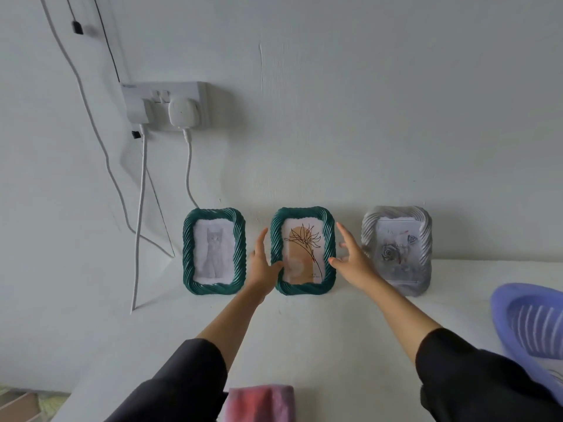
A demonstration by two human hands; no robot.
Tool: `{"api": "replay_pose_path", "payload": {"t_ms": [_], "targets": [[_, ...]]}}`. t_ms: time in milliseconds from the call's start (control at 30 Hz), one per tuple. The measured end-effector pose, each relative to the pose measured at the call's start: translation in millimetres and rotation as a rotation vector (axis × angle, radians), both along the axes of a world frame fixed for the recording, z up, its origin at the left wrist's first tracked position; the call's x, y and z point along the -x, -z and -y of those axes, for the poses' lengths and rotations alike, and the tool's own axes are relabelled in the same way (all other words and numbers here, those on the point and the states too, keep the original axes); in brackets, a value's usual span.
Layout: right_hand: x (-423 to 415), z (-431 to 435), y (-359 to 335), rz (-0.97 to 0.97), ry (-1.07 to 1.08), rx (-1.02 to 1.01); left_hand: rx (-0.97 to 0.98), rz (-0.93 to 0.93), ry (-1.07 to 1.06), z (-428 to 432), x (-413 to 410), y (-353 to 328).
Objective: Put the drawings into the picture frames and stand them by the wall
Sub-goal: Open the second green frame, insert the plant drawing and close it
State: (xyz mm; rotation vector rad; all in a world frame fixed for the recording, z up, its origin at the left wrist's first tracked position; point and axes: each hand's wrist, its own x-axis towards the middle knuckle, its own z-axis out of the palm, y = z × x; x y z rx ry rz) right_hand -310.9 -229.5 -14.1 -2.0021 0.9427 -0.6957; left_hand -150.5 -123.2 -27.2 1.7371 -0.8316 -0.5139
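Observation:
Three picture frames stand upright against the white wall on a white table (304, 330). On the left is a green twisted frame (214, 287) with a grey cat drawing. In the middle, a second green frame (303, 288) holds a line drawing of a flower on orange shapes. A silver frame (396, 219) with a rose picture stands on the right. My left hand (262, 266) is at the middle frame's left edge, thumb touching it. My right hand (353, 257) is at its right edge. Both have fingers spread and hold nothing.
A white wall socket (166, 105) with two plugs hangs up left, and its cables (138, 223) drop to the table beside the left frame. A purple slotted plastic basket (530, 324) sits at the right edge. A pink cloth (259, 403) lies at the table's front edge.

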Motion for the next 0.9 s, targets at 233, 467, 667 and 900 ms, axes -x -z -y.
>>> {"api": "replay_pose_path", "payload": {"t_ms": [233,467,667,900], "targets": [[-10.1,17.4,24.1,0.120,0.006,-0.020,0.086,-0.130,0.073,17.2,-21.3,15.5],[-2.4,6.5,22.3,0.204,0.033,0.004,0.127,-0.124,0.048,12.8,-11.1,6.3],[30.1,-22.9,7.5,0.287,-0.043,-0.052,0.206,-0.106,-0.008,-11.9,18.4,-9.5],[99.7,-69.7,-15.5,0.361,-0.062,-0.176,0.174,-0.161,0.039,-54.1,78.2,-21.5]]}}
